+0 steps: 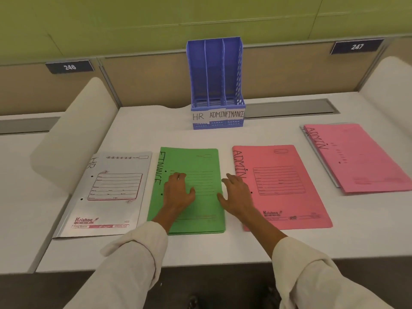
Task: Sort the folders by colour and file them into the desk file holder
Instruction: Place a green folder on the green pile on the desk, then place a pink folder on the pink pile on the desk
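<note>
The white desk (223, 246) carries everything, and the layout reads as a sort already laid out by colour. At the back stands the blue file holder (217, 85), upright, its three slots labelled HR, ADMIN and FINANCE; all three look empty, so filing seems not yet begun. At the far right lies a mixed stack (356, 159) with a pink ADMIN folder on top and pale edges showing beneath, probably the supply still to be sorted.

In front of the holder three piles lie flat in a row, apart from one another and in a different order from the slots: a pink folder (285, 188) marked ADMIN on the right, a green folder (194, 190) marked FINANCE in the middle with more green edges under it, and a white folder (111, 192) marked HR on the left.

The left hand (178, 192) lies flat on the green pile, fingers straight, pressing and gripping nothing. The right hand (236, 195) rests with relaxed fingers at that pile's right edge, likely squaring it.
</note>
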